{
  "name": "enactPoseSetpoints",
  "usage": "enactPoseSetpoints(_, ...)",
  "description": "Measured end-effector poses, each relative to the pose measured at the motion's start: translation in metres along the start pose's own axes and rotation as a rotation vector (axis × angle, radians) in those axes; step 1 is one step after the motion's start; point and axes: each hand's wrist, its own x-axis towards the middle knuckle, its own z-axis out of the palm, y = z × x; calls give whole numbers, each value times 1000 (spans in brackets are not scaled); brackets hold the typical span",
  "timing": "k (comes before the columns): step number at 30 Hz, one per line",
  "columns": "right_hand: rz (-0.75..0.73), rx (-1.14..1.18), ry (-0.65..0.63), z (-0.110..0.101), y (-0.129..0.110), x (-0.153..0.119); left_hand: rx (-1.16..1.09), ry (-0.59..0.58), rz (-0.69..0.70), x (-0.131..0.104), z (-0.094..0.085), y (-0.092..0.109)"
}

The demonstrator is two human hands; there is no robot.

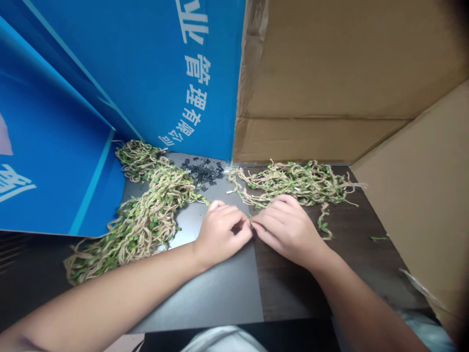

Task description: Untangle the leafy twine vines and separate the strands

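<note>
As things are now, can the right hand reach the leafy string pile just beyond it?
Probably yes: the right hand is close to the leafy string pile, with nothing visible between them, though it seems to pinch a small green piece.

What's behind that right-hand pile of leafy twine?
Behind the leafy twine stands a brown cardboard panel, creased across its lower part. The twine covers some of the panel's bottom edge, so I can't see what's there.

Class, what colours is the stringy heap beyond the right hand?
The heap is mainly tan and green; head view.
</note>
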Motion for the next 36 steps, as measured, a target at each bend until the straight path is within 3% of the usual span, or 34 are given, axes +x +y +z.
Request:
enactPoseSetpoints(14, -13, -76, 71, 4, -4, 2, -58, -41, -85, 1, 2, 1)
enactPoseSetpoints(25, 173, 150, 182, 16, -2, -3, -119, -27, -114, 1, 1, 2)
enactPoseSetpoints(36, -24, -26, 14, -2, 2, 0, -25, -29, -1, 1, 0, 0)
